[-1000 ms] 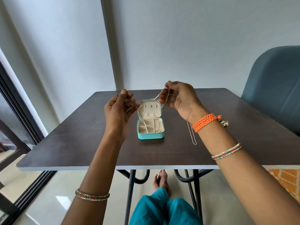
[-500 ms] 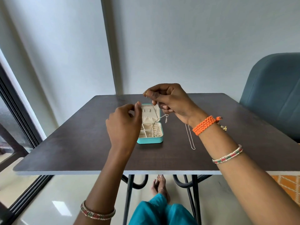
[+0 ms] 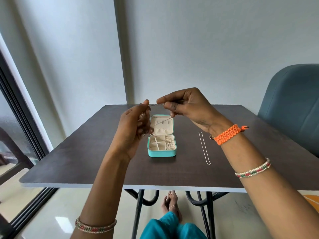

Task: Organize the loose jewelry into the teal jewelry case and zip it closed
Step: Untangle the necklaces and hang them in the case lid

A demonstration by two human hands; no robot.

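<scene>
Both hands hover above the open teal jewelry case (image 3: 162,145), the left hand (image 3: 133,128) and right hand (image 3: 188,107) each pinching an end of a thin silver chain (image 3: 155,104) pulled taut between the fingertips, the rest trailing down toward the lid. The risk is a tangle — slack looping on itself or snagging the jewelry already in the case's right compartment. A second chain (image 3: 204,149) lies loose on the table (image 3: 86,161) to the right, near the right wrist — a careless sweep could knock it off.

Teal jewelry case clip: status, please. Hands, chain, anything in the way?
Left hand and right hand pinch a thin silver chain above the open teal jewelry case. Second silver chain loose on the dark table. Nothing blocking.
</scene>
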